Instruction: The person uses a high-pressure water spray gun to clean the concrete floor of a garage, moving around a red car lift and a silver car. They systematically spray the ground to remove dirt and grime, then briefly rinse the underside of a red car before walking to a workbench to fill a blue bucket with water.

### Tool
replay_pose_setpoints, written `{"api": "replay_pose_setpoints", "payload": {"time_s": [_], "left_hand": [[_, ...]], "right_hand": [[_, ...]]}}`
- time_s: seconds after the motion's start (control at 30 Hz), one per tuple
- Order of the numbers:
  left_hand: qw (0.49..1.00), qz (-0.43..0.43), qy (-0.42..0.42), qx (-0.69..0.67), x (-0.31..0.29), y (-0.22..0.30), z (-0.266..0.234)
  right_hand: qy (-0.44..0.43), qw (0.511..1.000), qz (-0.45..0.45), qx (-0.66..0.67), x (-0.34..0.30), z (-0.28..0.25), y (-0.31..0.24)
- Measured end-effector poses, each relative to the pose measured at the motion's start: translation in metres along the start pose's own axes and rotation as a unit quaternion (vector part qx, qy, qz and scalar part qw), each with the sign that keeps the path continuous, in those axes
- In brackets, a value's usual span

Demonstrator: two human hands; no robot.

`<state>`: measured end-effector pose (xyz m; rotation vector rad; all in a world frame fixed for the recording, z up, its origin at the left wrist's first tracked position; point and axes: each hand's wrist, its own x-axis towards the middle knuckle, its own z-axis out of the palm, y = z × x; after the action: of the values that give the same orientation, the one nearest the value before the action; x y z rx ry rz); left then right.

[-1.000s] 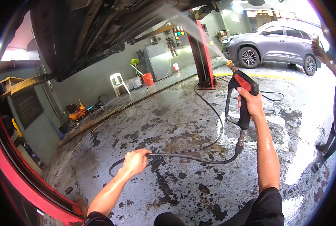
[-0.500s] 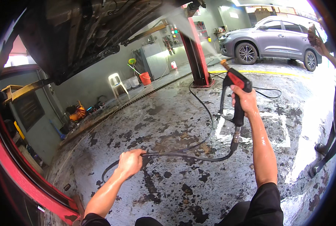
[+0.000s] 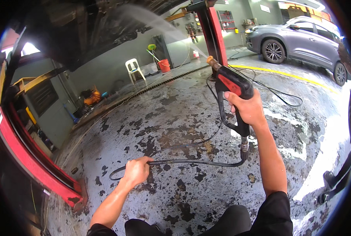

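Note:
My right hand [image 3: 248, 106] is wrapped round the grip of a black and red pressure washer gun [image 3: 234, 86]. The gun points up and to the left, and a white spray of water [image 3: 163, 27] fans from its brass-coloured nozzle toward the dark underside of a raised vehicle [image 3: 77, 31]. From the metal fitting below the grip, a black hose [image 3: 195, 161] runs left to my left hand [image 3: 137, 171], which is closed round it. Past that hand, the hose loops back and trails over the floor.
Red lift posts [image 3: 218, 35] stand ahead and at the left [image 3: 33, 157]. A grey car [image 3: 297, 41] is parked at the far right. By the back wall are a white chair [image 3: 134, 70] and a red bucket [image 3: 164, 65]. Another person's feet [image 3: 329, 185] show at the right edge.
The spray has swung further left along the vehicle's underside. The gun appears closer and slightly left in view, with more of its body showing. My left hand keeps its hold on the hose.

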<state>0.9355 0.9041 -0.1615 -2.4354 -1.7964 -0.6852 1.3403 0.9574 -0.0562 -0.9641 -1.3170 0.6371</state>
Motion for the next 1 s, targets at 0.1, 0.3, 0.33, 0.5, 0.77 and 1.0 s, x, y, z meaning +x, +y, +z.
{"api": "replay_pose_setpoints", "payload": {"time_s": [0.1,0.3,0.33,0.5,0.77,1.0], "left_hand": [[0.999,-0.038,-0.02,0.026,-0.01,0.011,-0.013],[0.999,-0.003,0.01,0.031,-0.022,0.038,-0.008],[0.999,-0.011,0.005,0.03,-0.025,0.043,-0.009],[1.0,-0.005,0.005,0.019,-0.033,0.052,-0.014],[0.999,-0.033,0.001,0.024,-0.036,0.067,-0.016],[0.998,0.014,0.052,-0.024,-0.03,0.057,0.001]], "right_hand": [[-0.02,1.0,-0.003,0.013,-0.01,-0.006,-0.003],[-0.104,0.992,-0.073,-0.013,-0.058,0.002,-0.043],[-0.119,0.989,-0.074,-0.038,-0.063,0.0,-0.048],[-0.158,0.985,-0.073,0.006,-0.084,-0.015,-0.064],[-0.16,0.984,-0.041,0.071,-0.107,-0.038,-0.074],[-0.212,0.977,-0.011,0.027,-0.109,-0.041,-0.077]]}}
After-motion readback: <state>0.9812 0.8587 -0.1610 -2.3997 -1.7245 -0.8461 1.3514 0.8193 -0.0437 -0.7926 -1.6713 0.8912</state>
